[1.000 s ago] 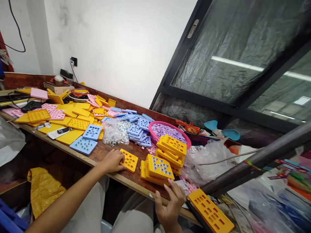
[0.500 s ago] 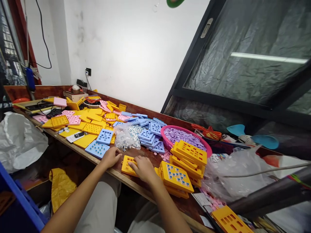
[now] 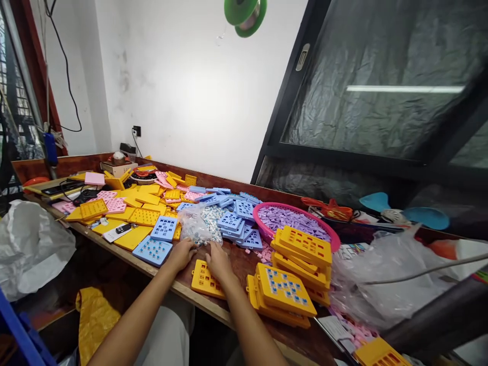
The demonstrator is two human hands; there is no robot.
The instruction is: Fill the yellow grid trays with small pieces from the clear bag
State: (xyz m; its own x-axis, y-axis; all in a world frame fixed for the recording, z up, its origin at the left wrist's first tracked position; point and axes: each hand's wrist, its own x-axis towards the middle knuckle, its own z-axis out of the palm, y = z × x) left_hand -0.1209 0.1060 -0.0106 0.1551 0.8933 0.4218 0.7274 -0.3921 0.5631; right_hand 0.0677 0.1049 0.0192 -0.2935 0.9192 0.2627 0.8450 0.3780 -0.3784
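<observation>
A yellow plate with square holes (image 3: 206,278) lies at the table's front edge, between my forearms. My left hand (image 3: 183,254) rests just beyond its left corner, fingers curled together at the near edge of a heap of small white-and-blue parts (image 3: 213,223). Right beside it, my right hand (image 3: 218,262) reaches over the plate to the same heap, its fingers bent and close together. Any small part in either hand is too tiny to make out. A clear plastic bag (image 3: 194,223) spills the heap. Left of my hands lies a light-blue plate fitted with small blue parts (image 3: 152,250).
Stacked yellow plates (image 3: 285,290) stand to the right, the front stack's top one fitted with small parts. Behind them is a pink basin (image 3: 335,236) of purple pieces. Blue plates (image 3: 232,226) and yellow plates (image 3: 145,216) cover the left and back. A green spool (image 3: 246,18) hangs above.
My right hand has left the top of the yellow plate and moved forward to the heap of small parts. My left hand stays by the heap. The view has tilted up slightly.
</observation>
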